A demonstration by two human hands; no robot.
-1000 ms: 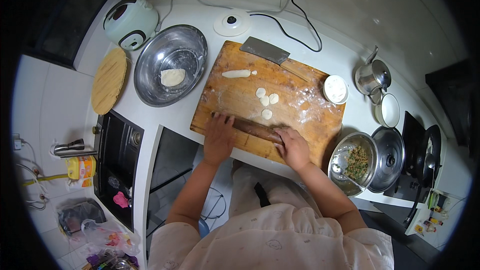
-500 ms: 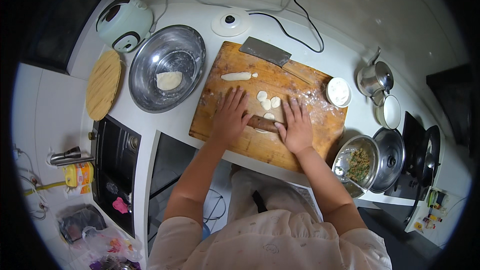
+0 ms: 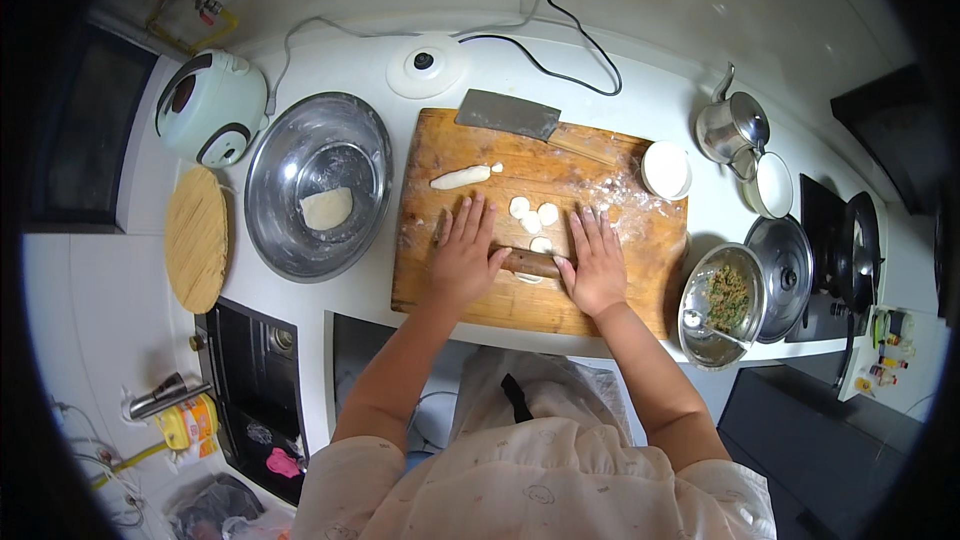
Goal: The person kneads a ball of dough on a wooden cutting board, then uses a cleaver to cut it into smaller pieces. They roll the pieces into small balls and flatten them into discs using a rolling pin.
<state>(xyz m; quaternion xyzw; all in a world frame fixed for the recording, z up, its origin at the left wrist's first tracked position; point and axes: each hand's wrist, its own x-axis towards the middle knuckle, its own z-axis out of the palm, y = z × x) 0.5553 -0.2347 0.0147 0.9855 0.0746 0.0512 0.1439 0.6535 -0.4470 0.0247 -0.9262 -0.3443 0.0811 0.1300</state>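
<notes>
A wooden rolling pin (image 3: 530, 262) lies across the cutting board (image 3: 640, 285), its ends under my palms. My left hand (image 3: 464, 255) lies flat on its left end, fingers stretched out, and my right hand (image 3: 597, 262) does likewise on its right end. Under the pin a dough piece (image 3: 528, 278) shows partly; the rest is hidden. Just beyond are several small flattened dough rounds (image 3: 548, 213). Farther back lie a dough roll (image 3: 461, 178) with a small cut bit (image 3: 497, 168) and a cleaver (image 3: 508, 114) with a wooden handle.
Left of the board stands a steel basin (image 3: 262, 190) holding a dough lump (image 3: 327, 209). A white bowl (image 3: 666, 171) of flour sits on the board's far right corner. A bowl (image 3: 697, 340) of chopped filling stands at the right, beside a lid (image 3: 780, 275). A kettle (image 3: 733, 125) is farther back.
The whole view has tilted and shifted, so the board sits more level in it. Both hands remain flat on the rolling pin, with little visible movement against the board.
</notes>
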